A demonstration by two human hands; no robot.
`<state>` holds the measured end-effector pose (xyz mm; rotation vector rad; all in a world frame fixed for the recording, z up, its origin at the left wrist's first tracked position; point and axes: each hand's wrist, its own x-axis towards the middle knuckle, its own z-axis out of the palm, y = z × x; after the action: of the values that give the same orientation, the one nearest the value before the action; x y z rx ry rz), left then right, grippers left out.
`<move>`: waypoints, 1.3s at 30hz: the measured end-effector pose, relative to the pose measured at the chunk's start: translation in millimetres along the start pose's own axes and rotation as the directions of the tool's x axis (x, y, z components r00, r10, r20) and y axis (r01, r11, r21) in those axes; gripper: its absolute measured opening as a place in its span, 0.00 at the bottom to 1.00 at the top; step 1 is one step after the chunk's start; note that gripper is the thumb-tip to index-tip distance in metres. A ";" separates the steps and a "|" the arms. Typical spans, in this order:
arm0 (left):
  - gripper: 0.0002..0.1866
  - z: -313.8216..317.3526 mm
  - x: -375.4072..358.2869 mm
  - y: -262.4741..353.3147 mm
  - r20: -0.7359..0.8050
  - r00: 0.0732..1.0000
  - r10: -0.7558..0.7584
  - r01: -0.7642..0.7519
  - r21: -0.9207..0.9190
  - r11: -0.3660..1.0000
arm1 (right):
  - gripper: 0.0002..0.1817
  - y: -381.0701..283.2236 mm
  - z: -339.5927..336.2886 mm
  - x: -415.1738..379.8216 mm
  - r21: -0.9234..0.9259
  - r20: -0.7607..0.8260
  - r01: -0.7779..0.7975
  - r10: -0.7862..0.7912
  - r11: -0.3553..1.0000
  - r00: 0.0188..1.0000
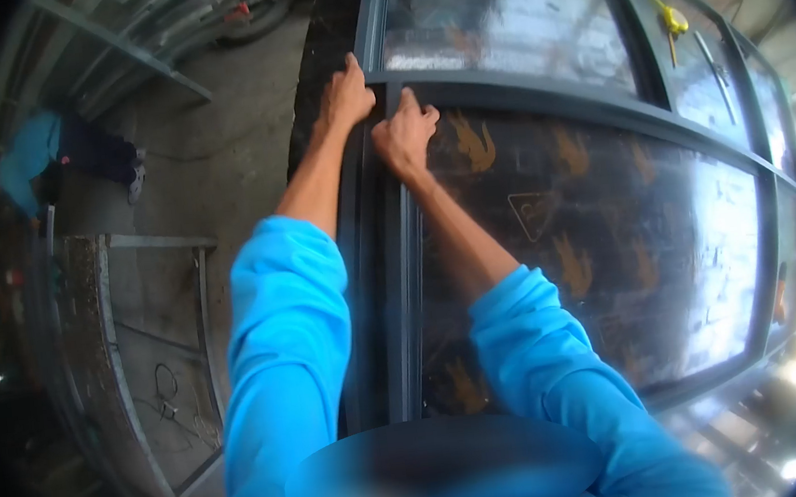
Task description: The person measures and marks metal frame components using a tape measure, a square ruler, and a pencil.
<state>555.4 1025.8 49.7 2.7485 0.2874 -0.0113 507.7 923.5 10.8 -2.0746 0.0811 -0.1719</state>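
Note:
A dark grey metal frame [536, 88] of long bars and crossbars lies over a black board printed with gold marks [599, 218]. My left hand [344, 101] is closed on the frame's left outer bar near a corner joint, its index finger stretched forward along the metal. Just to the right, my right hand [408, 136] has its fingers curled on the inner bar below the crossbar, with the index fingertip against the joint. Whatever lies beneath the curled fingers of both hands is hidden.
A yellow tape measure [673, 18] and a thin metal tool [713, 60] lie at the far right. To the left, a metal stand [115, 346] is on the concrete floor, and a person in blue [44, 155] bends over. A wheel [257, 16] shows at the back.

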 end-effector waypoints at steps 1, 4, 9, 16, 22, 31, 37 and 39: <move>0.43 -0.6 7.6 -7.8 -0.036 0.997 0.063 -0.063 0.013 0.998 | 0.25 17.3 1.3 6.4 -0.015 -0.101 0.048 -0.050 0.999 0.994; 0.43 5.3 9.2 -22.7 0.058 0.996 0.069 -0.064 -0.095 0.993 | 0.26 21.2 -29.7 6.4 -0.008 0.080 0.113 -0.113 0.994 0.990; 0.46 -4.1 5.4 -8.4 0.006 1.000 -0.003 0.003 -0.011 1.000 | 0.29 14.3 -24.6 3.1 -0.023 0.024 0.049 -0.049 0.999 0.999; 0.47 5.3 -58.2 -14.5 -0.078 0.997 0.022 -0.041 -0.246 0.969 | 0.45 7.5 -67.2 -22.9 -0.116 0.109 0.071 -0.058 0.991 0.992; 0.38 7.4 -313.4 -35.9 0.052 0.991 -0.120 0.131 -0.429 0.894 | 0.38 15.7 -155.1 -167.8 0.012 0.411 0.268 -0.249 0.963 0.877; 0.27 14.6 -525.4 -31.4 0.098 0.905 -0.413 0.417 -0.390 0.821 | 0.23 7.2 -186.7 -301.0 0.392 0.814 0.863 -0.556 0.318 -0.165; 0.31 29.4 -531.5 -58.7 0.074 0.958 -0.276 0.277 -0.483 0.831 | 0.09 -5.8 -185.8 -292.9 0.436 0.900 0.876 -0.115 0.208 -0.420; 0.32 37.0 -538.0 -57.9 -0.007 0.949 -0.316 0.283 -0.433 0.856 | 0.07 26.4 -200.9 -297.3 0.422 0.870 0.900 -0.324 0.104 -0.371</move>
<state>18.2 958.2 19.0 2.2456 0.6570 0.0689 183.0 775.8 57.9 -1.9417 -2.4283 0.4306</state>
